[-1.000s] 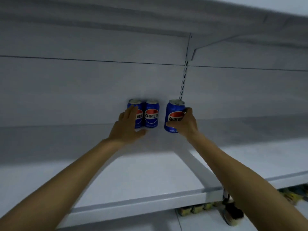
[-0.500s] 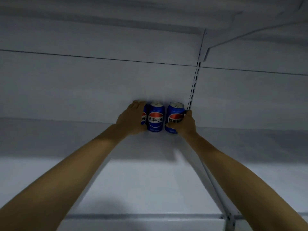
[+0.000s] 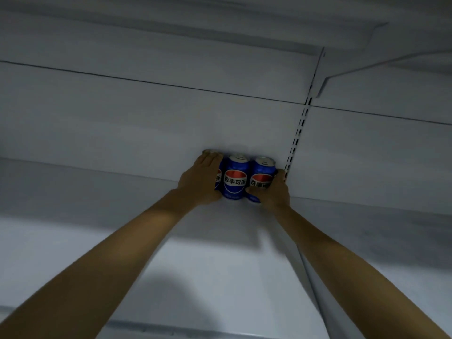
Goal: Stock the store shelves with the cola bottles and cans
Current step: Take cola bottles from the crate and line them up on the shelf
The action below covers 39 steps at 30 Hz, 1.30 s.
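**Snugly in a row: three cola cans at the back of the shelf**

Both bare arms reach forward and up to the cans. The right hand (image 3: 274, 192) grips the right blue aluminium cola can with a red, white and blue emblem (image 3: 261, 171). Its thumb lies across the lower front of the label and its fingers curl round the far side. The left hand (image 3: 200, 182) lies against the left blue cola can (image 3: 218, 178), fingers fairly straight and together, their tips at the can's silver rim. It covers most of that can, and the thumb is hidden.

Between the two stands the middle blue cola can (image 3: 235, 178), upright with its label facing the camera. The left can is just beside it on one side and the right can just beside it on the other; whether they actually touch is hard to tell. All three stand upright on the pale grey metal shelf (image 3: 220, 277).

Right behind the middle can rises the pale grey back panel (image 3: 146, 123). To the right of the middle can, past the right hand, a slotted metal upright (image 3: 297, 140) runs up the panel. High above the middle can is the underside of the upper shelf (image 3: 195, 28).
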Each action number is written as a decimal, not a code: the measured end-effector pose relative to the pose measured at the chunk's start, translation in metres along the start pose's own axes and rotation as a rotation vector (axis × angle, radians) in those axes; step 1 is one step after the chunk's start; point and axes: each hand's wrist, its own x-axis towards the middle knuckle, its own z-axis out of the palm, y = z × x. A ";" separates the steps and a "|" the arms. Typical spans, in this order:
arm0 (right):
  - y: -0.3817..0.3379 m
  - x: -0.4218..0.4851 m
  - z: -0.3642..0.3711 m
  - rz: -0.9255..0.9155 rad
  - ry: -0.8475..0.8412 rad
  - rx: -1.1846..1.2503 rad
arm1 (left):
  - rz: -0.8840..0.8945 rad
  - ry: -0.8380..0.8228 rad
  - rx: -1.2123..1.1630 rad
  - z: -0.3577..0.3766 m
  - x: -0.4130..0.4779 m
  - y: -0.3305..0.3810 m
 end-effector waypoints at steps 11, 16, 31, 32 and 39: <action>-0.022 -0.063 -0.026 0.022 0.002 0.168 | -0.012 0.296 -0.279 -0.014 -0.064 -0.018; -0.113 -0.155 0.002 -0.260 -0.322 0.162 | -0.088 0.403 -0.377 -0.045 -0.146 -0.049; -0.240 -0.502 0.264 -0.614 -1.226 0.124 | -0.929 0.313 0.112 -0.149 -0.673 -0.249; -0.236 -0.520 0.279 -0.602 -1.269 0.110 | -1.022 0.285 0.086 -0.145 -0.711 -0.255; -0.199 -0.598 0.335 -0.390 -1.447 -0.074 | -1.356 0.070 -0.172 -0.095 -0.849 -0.269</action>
